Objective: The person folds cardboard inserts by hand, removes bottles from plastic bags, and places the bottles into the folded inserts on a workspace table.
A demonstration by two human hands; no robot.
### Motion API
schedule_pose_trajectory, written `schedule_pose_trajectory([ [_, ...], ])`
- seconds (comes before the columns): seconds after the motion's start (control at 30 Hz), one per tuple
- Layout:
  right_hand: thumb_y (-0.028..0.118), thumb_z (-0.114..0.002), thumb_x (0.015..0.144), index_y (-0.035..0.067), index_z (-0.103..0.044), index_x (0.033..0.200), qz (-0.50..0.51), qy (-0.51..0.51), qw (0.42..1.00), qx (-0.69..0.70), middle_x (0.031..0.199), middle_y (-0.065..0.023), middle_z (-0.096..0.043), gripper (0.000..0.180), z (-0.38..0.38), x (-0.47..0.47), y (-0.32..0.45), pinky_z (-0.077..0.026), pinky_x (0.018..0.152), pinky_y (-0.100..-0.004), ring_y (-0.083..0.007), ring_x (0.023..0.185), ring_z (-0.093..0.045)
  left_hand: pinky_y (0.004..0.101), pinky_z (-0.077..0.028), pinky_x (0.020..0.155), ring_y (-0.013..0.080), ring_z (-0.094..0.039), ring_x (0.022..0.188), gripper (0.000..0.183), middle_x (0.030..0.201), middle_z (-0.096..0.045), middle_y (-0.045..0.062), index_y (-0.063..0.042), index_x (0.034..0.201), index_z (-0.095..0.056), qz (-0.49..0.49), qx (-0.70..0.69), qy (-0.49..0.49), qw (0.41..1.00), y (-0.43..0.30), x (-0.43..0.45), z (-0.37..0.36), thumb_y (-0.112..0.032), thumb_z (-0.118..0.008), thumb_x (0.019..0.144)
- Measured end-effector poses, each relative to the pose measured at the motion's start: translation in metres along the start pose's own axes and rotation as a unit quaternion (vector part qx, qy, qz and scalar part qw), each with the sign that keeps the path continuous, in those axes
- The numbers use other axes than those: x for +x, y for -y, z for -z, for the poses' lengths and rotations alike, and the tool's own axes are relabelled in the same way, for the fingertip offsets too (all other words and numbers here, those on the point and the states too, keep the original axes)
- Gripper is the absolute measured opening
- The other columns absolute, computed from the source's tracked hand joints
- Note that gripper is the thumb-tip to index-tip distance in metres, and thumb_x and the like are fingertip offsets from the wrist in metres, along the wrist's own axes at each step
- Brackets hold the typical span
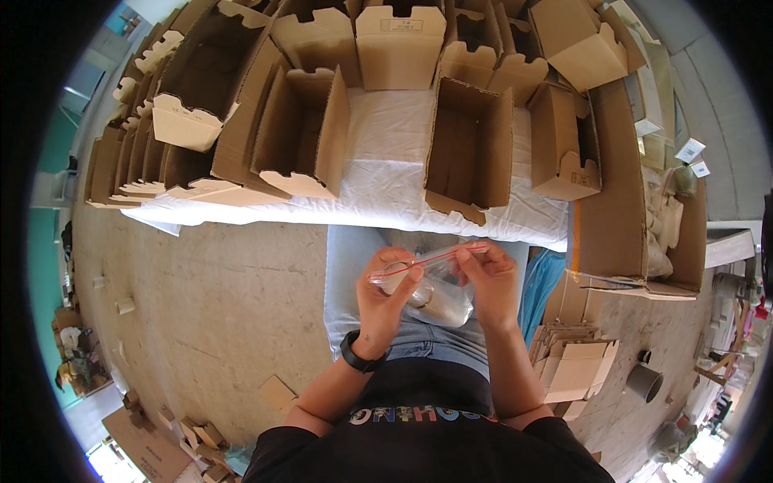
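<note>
Above my lap I hold a clear plastic zip bag with a red closure strip along its top. My left hand pinches the strip's left end between thumb and fingers; a dark band is on that wrist. The other end is pinched by my right hand. Inside the bag lies something pale and rounded, which I cannot make out. Beyond my hands, an open cardboard box and a narrower cardboard box stand on a white cloth.
Many cardboard boxes line the table's back. At the right, a large carton holds bagged pale items. Blue plastic hangs beside my right leg. Flattened cardboard and a grey bucket are on the right.
</note>
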State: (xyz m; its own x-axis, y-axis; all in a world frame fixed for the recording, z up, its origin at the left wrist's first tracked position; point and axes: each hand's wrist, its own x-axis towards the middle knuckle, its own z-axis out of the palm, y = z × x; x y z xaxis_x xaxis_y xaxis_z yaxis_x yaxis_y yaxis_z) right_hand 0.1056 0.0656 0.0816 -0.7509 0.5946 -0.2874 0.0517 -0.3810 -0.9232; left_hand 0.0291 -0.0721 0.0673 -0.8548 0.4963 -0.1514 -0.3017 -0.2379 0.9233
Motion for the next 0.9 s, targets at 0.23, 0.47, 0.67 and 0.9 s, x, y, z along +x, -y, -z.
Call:
schedule_pose_trajectory([
  [0.23,0.007,-0.072,0.084,0.002,-0.069,0.091,0.069,-0.064,0.994,0.064,0.086,-0.0043,-0.07,0.009,-0.002,-0.005,-0.008,-0.041,0.055,-0.0197,-0.0059,0.068,-0.057,0.0273,-0.045,0.08,0.015,-0.06,0.085,0.016,0.092,-0.059,0.006,0.0,0.1,-0.059,0.012,0.013,0.013,1.0,0.004,-0.001,-0.002,-0.014,-0.061,0.092],
  [0.47,0.003,-0.073,0.082,0.002,-0.07,0.09,0.069,-0.059,0.994,0.066,0.085,-0.0047,-0.07,0.009,0.0,-0.006,-0.008,-0.04,0.054,-0.0199,-0.0035,0.065,-0.053,0.0227,-0.042,0.078,0.0106,-0.056,0.086,0.011,0.093,-0.059,0.004,0.0,0.094,-0.059,-0.025,0.01,0.001,1.0,0.002,-0.002,-0.004,-0.01,-0.061,0.093],
  [0.67,0.003,-0.073,0.082,0.001,-0.067,0.096,0.035,-0.029,0.996,0.071,0.089,-0.0039,-0.068,0.015,0.002,-0.006,-0.009,-0.041,0.055,-0.0201,-0.0038,0.066,-0.052,0.0222,-0.044,0.072,0.0102,-0.058,0.08,0.008,0.091,-0.058,0.004,-0.001,0.09,-0.056,-0.051,0.017,-0.026,0.998,0.001,-0.003,-0.009,-0.008,-0.06,0.093],
  [0.9,0.004,-0.075,0.077,0.001,-0.063,0.103,0.051,0.039,0.998,0.028,0.101,-0.0057,-0.064,0.028,0.02,0.004,0.012,-0.044,0.077,-0.024,-0.009,0.088,-0.056,0.0241,-0.045,0.071,0.0116,-0.059,0.077,0.006,0.087,-0.057,0.004,-0.002,0.089,-0.055,-0.075,0.057,-0.03,0.995,0.001,-0.001,-0.003,-0.005,-0.059,0.093],
])
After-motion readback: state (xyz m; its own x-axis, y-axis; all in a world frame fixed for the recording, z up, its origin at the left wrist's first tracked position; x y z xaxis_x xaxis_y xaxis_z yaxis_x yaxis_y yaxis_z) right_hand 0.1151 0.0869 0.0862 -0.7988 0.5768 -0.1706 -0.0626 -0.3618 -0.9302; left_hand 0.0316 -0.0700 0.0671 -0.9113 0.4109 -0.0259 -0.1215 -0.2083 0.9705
